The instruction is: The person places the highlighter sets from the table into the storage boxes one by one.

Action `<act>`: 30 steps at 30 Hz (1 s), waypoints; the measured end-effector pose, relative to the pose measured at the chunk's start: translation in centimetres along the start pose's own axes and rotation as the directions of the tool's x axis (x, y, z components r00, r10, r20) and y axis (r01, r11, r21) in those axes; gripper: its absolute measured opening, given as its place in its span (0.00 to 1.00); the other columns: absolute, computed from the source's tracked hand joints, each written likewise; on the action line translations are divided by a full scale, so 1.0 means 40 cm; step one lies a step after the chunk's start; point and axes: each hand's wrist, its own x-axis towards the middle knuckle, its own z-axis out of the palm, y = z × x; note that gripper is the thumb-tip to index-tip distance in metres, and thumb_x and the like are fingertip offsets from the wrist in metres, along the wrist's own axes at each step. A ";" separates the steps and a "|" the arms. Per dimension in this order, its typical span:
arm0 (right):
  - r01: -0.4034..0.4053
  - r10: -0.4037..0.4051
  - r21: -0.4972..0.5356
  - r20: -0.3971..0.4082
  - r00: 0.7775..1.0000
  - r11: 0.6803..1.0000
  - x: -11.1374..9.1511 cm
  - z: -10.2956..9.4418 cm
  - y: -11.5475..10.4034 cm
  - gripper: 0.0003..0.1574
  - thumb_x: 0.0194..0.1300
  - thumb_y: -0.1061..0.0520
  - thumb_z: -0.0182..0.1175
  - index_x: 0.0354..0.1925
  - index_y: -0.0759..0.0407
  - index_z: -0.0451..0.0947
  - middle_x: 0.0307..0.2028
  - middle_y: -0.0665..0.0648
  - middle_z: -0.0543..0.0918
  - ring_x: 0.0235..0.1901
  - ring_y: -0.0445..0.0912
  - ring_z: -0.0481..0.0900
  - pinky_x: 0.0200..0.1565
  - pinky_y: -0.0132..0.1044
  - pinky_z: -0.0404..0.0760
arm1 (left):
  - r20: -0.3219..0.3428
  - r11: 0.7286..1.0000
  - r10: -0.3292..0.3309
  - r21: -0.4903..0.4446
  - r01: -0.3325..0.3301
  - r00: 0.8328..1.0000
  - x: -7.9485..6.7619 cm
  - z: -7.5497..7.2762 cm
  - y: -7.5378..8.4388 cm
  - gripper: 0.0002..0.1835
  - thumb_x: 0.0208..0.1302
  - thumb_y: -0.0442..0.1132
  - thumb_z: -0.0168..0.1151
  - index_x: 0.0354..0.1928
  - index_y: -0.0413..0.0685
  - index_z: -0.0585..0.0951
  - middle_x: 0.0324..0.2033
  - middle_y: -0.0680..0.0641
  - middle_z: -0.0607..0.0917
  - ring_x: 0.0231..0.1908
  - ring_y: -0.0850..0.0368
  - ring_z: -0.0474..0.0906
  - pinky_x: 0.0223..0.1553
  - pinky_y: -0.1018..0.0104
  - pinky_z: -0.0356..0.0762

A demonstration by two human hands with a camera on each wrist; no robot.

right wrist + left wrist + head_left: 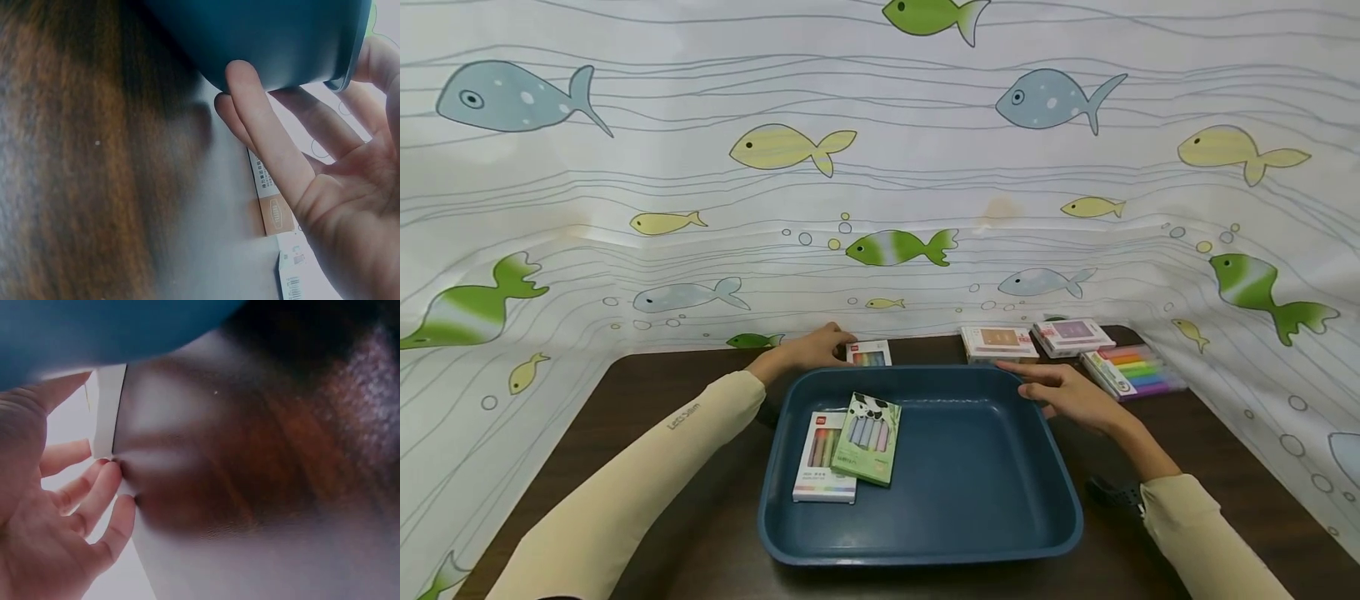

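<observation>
A blue tray [955,483] stands on the dark wooden table. In it, at the left, a green box with a cow picture and colored sticks [872,437] lies partly over a white box of colored sticks [823,487]. My left hand [816,348] holds a small white box with a colored picture [870,354] just behind the tray; the left wrist view shows thumb and forefinger at the edges of this white box [109,412]. At the tray's far right corner my right hand [1067,396] grips the rim, thumb over it and fingers against the outer wall [281,50].
Behind the tray stand white boxes with an orange-brown label [1000,340] and a purple label [1073,333]. A pack of rainbow-colored pens [1135,371] lies right of them. A white cloth with printed fish [902,247] rises along the table's back and sides.
</observation>
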 end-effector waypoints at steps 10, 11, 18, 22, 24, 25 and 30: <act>0.015 -0.015 0.000 -0.001 1.000 1.000 0.004 0.003 -0.001 0.31 0.78 0.50 0.58 0.75 0.44 0.69 0.41 0.66 0.71 0.58 0.64 0.73 0.38 0.49 0.80 | -0.117 0.996 -0.042 -0.077 0.033 0.992 -0.011 0.008 -0.021 0.31 0.66 0.44 0.70 0.63 0.28 0.74 0.56 0.34 0.76 0.50 0.43 0.78 0.53 0.50 0.77; 0.015 -0.015 0.000 0.000 1.000 1.000 0.004 0.004 -0.001 0.31 0.78 0.50 0.58 0.75 0.44 0.69 0.40 0.65 0.70 0.58 0.64 0.73 0.37 0.49 0.80 | -0.121 0.995 -0.052 -0.090 0.041 0.991 -0.013 0.010 -0.023 0.32 0.66 0.44 0.71 0.63 0.29 0.73 0.56 0.34 0.76 0.51 0.43 0.78 0.53 0.50 0.77; 0.017 -0.017 -0.005 -0.001 1.000 1.000 0.000 0.010 0.000 0.30 0.78 0.50 0.58 0.74 0.42 0.69 0.49 0.65 0.73 0.61 0.65 0.72 0.37 0.49 0.81 | -0.150 0.974 -0.073 -0.225 0.038 0.986 -0.030 0.026 -0.028 0.31 0.68 0.42 0.69 0.64 0.30 0.71 0.58 0.33 0.76 0.52 0.41 0.80 0.55 0.48 0.77; 0.007 -0.006 -0.005 0.004 1.000 1.000 0.001 0.010 -0.004 0.30 0.78 0.50 0.58 0.74 0.42 0.69 0.38 0.64 0.68 0.58 0.63 0.72 0.37 0.49 0.79 | -0.147 0.957 -0.078 -0.289 0.033 0.986 -0.039 0.023 -0.026 0.31 0.69 0.38 0.68 0.67 0.31 0.69 0.61 0.31 0.73 0.54 0.38 0.78 0.56 0.46 0.76; 0.007 -0.007 -0.005 -0.001 1.000 1.000 0.003 0.009 -0.008 0.30 0.78 0.50 0.58 0.74 0.42 0.69 0.46 0.63 0.73 0.58 0.63 0.73 0.37 0.49 0.79 | -0.148 0.946 -0.090 -0.323 0.038 0.985 -0.041 0.017 -0.026 0.32 0.68 0.38 0.69 0.69 0.34 0.69 0.62 0.32 0.72 0.55 0.38 0.78 0.55 0.46 0.76; 0.008 -0.008 -0.005 -0.004 1.000 1.000 0.003 0.009 -0.010 0.30 0.78 0.50 0.58 0.74 0.43 0.70 0.52 0.63 0.74 0.57 0.62 0.73 0.37 0.49 0.79 | -0.148 0.938 -0.099 -0.344 0.043 0.984 -0.042 0.014 -0.026 0.32 0.68 0.39 0.69 0.69 0.36 0.69 0.62 0.33 0.72 0.55 0.38 0.78 0.54 0.47 0.77; 0.000 0.000 -0.005 -0.006 1.000 1.000 0.000 0.005 -0.014 0.30 0.78 0.51 0.58 0.74 0.41 0.70 0.65 0.65 0.69 0.56 0.63 0.73 0.38 0.49 0.79 | -0.129 0.880 -0.139 -0.470 0.063 0.982 -0.040 0.006 -0.027 0.34 0.67 0.36 0.70 0.71 0.41 0.69 0.64 0.35 0.70 0.56 0.40 0.77 0.48 0.53 0.81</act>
